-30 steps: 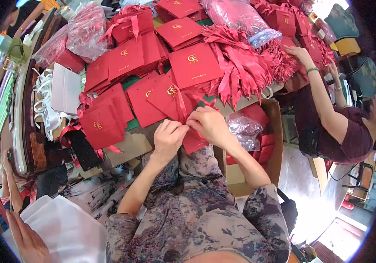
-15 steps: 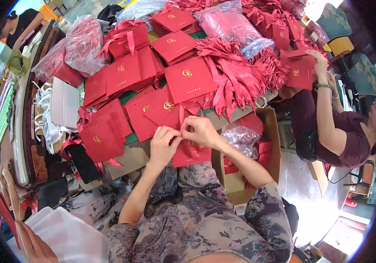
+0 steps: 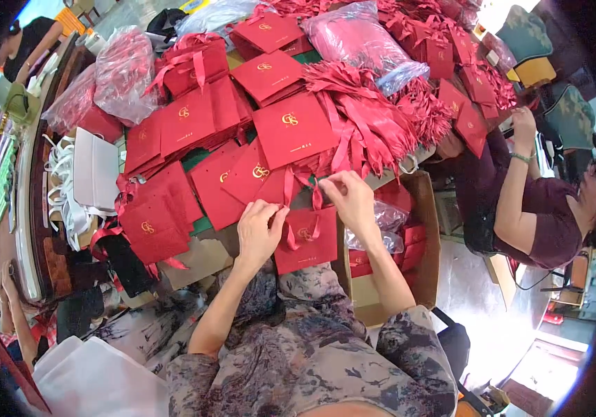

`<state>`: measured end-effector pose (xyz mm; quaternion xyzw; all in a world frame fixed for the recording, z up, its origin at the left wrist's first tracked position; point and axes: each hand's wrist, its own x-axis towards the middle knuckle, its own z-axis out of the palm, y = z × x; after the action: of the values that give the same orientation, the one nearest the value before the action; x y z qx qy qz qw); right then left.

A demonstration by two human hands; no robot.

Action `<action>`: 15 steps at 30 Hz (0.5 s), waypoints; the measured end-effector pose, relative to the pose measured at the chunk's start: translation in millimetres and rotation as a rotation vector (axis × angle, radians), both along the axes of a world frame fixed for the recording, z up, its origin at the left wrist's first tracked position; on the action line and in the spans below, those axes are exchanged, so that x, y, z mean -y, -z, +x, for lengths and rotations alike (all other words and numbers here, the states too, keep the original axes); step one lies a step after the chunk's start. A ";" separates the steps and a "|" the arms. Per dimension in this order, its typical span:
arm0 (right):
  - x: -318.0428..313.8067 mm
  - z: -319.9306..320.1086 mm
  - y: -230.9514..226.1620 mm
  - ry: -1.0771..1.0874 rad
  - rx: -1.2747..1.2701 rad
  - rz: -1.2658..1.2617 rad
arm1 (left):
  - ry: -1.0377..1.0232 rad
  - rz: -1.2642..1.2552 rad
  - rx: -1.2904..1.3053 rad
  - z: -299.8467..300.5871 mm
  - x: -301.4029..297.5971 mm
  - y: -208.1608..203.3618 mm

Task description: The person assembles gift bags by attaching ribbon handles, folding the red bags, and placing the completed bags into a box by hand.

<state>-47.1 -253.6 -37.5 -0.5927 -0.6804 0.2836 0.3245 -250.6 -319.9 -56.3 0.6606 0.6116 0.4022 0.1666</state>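
Note:
A small red paper bag (image 3: 317, 251) with gold print stands upright over my lap, a red ribbon (image 3: 299, 240) looping across its front. At the bag's upper left edge, my left hand (image 3: 260, 226) pinches the ribbon between thumb and fingertips. My right hand (image 3: 351, 201) is above the bag's right side, thumb and forefinger closed at the ribbon's upper end. The fingertips partly cover what they grip. Just beyond the hands lie flat red bags (image 3: 294, 128) in overlapping stacks and a heap of loose red ribbons (image 3: 374, 132).
An open carton (image 3: 424, 240) with red bags and clear plastic stands right of my lap. White bags (image 3: 95, 170) lie at the left. A plastic-wrapped red bundle (image 3: 353, 38) sits at the back. A co-worker's arm (image 3: 517, 184) is at the right; other people sit at the left.
My hands were together at the bag's top; my right hand has moved up and right, away from the left. The co-worker at the right has let go of a red bag, now on the pile.

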 end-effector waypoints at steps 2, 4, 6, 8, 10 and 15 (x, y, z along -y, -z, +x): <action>-2.8 -3.9 6.6 -0.030 0.000 0.026 | 0.000 0.004 -0.016 1.1 -1.5 -1.0; -7.3 -3.7 22.5 -0.088 0.042 0.059 | 0.021 0.037 -0.086 4.2 -4.5 -2.4; -5.4 -11.3 15.1 -0.136 -0.125 -0.038 | 0.015 0.016 -0.109 3.3 -5.3 -5.2; -0.1 -18.1 13.3 -0.261 -0.424 -0.167 | 0.030 0.010 -0.167 4.1 -7.4 -5.9; 3.6 -25.2 13.2 -0.296 -0.486 -0.216 | 0.042 0.009 -0.193 6.2 -8.7 -5.9; 0.4 -24.3 15.1 -0.448 -0.373 -0.094 | 0.059 -0.022 -0.214 8.9 -10.4 -7.9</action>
<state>-71.4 -253.9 -52.7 -0.3799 -0.7091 0.4834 0.3452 -241.6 -309.5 -48.4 0.7157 0.6104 0.3178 0.1195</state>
